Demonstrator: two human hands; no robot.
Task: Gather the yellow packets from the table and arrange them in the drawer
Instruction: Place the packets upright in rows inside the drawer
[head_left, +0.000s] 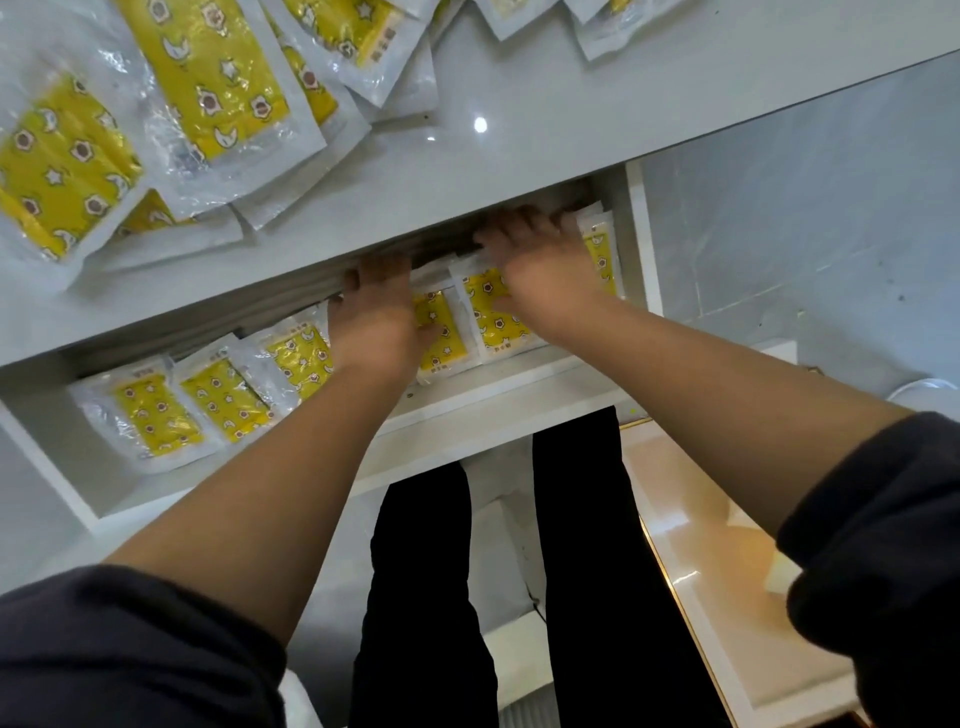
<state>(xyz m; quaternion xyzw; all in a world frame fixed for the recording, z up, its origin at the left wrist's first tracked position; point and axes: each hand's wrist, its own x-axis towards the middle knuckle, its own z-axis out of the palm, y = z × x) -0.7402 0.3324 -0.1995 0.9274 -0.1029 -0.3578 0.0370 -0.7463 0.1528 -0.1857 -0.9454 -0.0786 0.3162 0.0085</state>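
left hand flat, open on drawer packets | right hand likewise, fingers spread

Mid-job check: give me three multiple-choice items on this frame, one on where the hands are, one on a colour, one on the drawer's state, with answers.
1. Where are both hands?
A. On the tabletop pile
B. Inside the open white drawer, on the packets
C. Down at the person's sides

2. What colour is the printed panel inside the clear plastic packets?
A. Yellow
B. Blue
C. Red

3. What state is the drawer in?
A. Shut
B. Open and bare
C. Open, with a row of packets in it

Answers:
1 B: the left hand and right hand lie flat on packets inside the open white drawer.
2 A: the clear plastic packets in the drawer show yellow panels, as does the pile of packets on the white table.
3 C: the drawer is pulled out, with packets side by side along it.
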